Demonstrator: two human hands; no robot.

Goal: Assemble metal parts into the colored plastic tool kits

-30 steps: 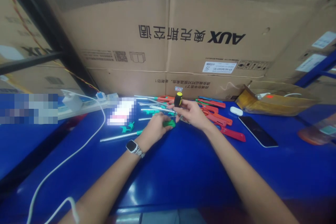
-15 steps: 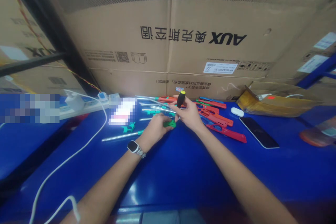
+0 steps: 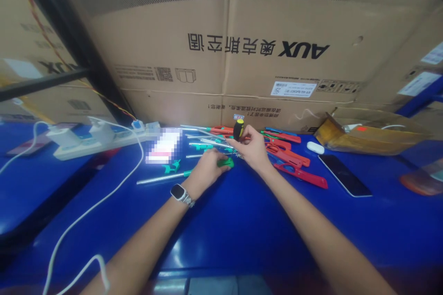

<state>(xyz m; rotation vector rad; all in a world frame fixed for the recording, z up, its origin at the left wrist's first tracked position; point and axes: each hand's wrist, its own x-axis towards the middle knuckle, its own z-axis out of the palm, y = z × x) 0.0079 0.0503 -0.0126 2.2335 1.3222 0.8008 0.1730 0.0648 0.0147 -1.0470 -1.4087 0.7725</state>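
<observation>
My left hand (image 3: 206, 169), with a watch on its wrist, is closed around a green long-necked lighter (image 3: 226, 163). A metal tube with a green collar (image 3: 162, 178) sticks out to the left from under this hand. In my right hand (image 3: 254, 150) the fingers pinch a screwdriver (image 3: 238, 130) with a black and yellow handle, held upright just above and right of the green lighter. Its tip is hidden or too small to make out. Red lighters (image 3: 300, 176) lie right of my hands, and small green plastic parts (image 3: 172, 166) lie on the left.
On the blue tabletop (image 3: 238, 230) are a phone (image 3: 344, 175), a white earbud case (image 3: 315, 148) and a white power strip (image 3: 81, 145) with cables. An opened brown package (image 3: 367, 136) stands at the right. A large cardboard box (image 3: 242, 14) walls off the back.
The screwdriver handle has turned a little, so more yellow shows on its side. Both hands keep nearly the same place, and the view has shifted slightly.
</observation>
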